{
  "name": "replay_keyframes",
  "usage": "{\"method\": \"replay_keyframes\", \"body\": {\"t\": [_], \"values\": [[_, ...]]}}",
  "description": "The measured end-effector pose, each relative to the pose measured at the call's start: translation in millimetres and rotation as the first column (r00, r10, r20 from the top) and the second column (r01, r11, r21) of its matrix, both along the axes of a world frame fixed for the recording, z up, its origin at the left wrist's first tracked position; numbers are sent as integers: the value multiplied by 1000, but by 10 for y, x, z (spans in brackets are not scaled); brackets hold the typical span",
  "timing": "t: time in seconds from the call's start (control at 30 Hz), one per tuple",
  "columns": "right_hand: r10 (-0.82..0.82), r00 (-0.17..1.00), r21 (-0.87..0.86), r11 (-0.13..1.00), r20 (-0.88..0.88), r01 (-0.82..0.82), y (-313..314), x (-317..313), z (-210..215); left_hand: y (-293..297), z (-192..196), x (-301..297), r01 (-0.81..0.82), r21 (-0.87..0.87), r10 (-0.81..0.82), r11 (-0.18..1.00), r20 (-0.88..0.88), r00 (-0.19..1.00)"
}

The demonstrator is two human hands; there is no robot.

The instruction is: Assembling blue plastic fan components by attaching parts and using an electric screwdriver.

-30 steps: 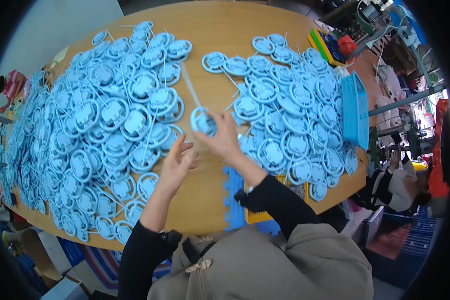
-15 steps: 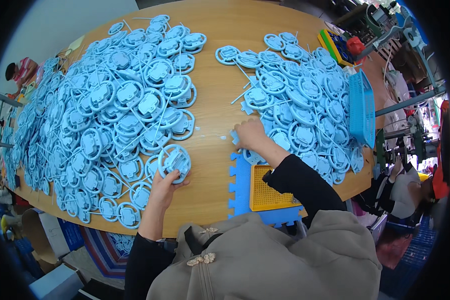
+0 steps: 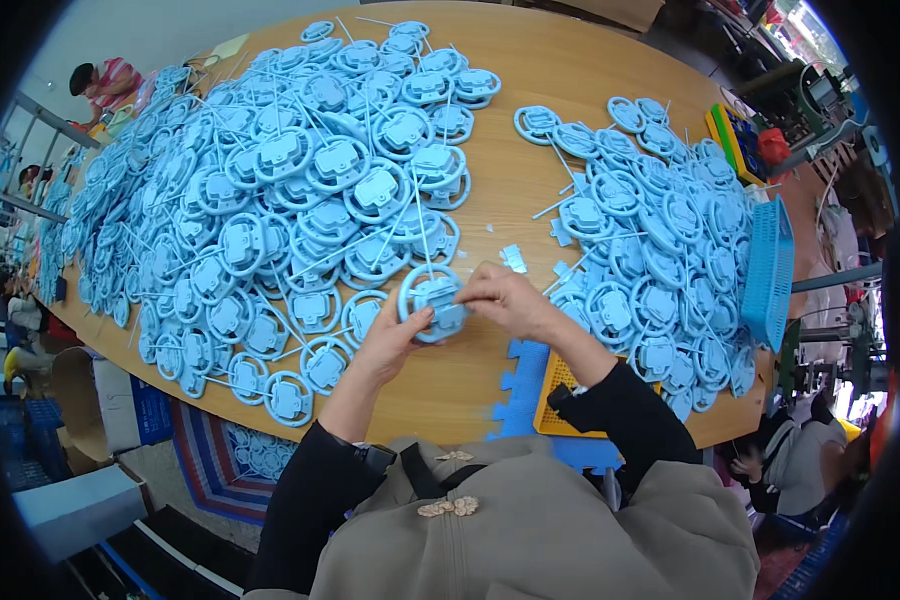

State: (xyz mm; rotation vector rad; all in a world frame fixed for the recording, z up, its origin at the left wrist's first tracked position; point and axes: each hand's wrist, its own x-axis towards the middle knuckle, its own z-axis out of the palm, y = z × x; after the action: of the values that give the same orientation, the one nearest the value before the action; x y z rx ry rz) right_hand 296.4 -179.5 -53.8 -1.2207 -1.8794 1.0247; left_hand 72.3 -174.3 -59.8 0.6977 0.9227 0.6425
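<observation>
- A light-blue plastic wheel part [image 3: 432,302] is held just above the wooden bench [image 3: 510,180], near its front edge.
- The left hand [image 3: 395,342] is closed under its lower rim.
- The right hand [image 3: 508,300] has its fingers [image 3: 470,296] pinched on the centre piece.
- Heaps of like blue parts [image 3: 270,210] are spread at both sides.

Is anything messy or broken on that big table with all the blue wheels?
Nothing looks broken. A few small blue bits lie loose on the bare table between the two piles of wheels, apart from both. The left hand and right hand hold one wheel together.
</observation>
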Motion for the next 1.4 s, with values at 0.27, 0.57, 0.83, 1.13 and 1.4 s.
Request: {"method": "replay_keyframes", "body": {"t": [0.27, 0.57, 0.83, 1.13, 1.4], "values": [[-315, 949, 221, 924, -19, 311, -23, -387, -174, 24, -42, 29, -178, 124, 168, 976, 90, 982], [-514, 677, -591, 794, -527, 144, -148, -613, -358, -91, -45, 9, -186, 389, 252, 902, -125, 960], [-373, 888, -393, 885, -270, 252, 283, -422, -327, 710, 220, -518, -312, 418, 454, 853, -300, 839], [-678, 580, 454, 734, 451, 505, 1633, 972, -359, 2743, 409, -2441, -83, 806, 800, 587, -560, 217], [-691, 140, 507, 638, 709, 579, 2267, 1807, -855, 2004, 295, -1334, 452, 796, 816, 403, -536, 217]]}}
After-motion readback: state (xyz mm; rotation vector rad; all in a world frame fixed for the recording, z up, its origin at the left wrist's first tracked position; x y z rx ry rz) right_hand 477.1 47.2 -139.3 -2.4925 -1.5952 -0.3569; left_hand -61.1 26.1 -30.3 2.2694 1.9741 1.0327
